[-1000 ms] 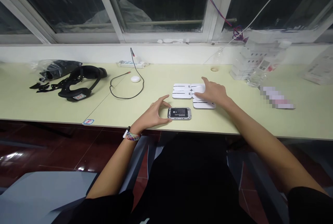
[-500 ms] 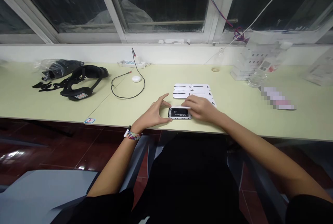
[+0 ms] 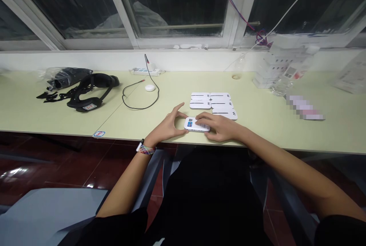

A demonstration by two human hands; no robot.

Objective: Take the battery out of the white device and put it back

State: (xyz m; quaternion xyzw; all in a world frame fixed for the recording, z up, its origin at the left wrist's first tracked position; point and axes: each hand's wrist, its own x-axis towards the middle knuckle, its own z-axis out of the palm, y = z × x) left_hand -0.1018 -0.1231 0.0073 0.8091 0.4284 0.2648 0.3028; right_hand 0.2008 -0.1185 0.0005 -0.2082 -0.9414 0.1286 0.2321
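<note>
A small white pocket device (image 3: 194, 127), like a portable Wi-Fi router, lies flat near the table's front edge. Its white back cover (image 3: 190, 119) lies over it, with a blue label and a dark square code near the left end. My left hand (image 3: 169, 126) grips the left end between thumb and fingers, index finger raised. Over the right end, my right hand (image 3: 221, 127) presses its fingers on the cover, thumb at the near side; that end is partly hidden. Just beyond are several similar white devices (image 3: 224, 114) in two columns, each with a black line and a W-like mark.
A black headset (image 3: 85, 103) and a plastic-wrapped black bundle (image 3: 68, 76) lie left. A black cable (image 3: 140, 107) curls round a white round case (image 3: 150, 88) before a power strip (image 3: 146, 71). White boxes (image 3: 267, 72) and a clear bottle (image 3: 281, 84) stand right.
The cover, tilted in my right hand before, now lies down over the device and hides the black 3000 mAh battery. My right fingers have spread over it; my left hand has barely moved.
</note>
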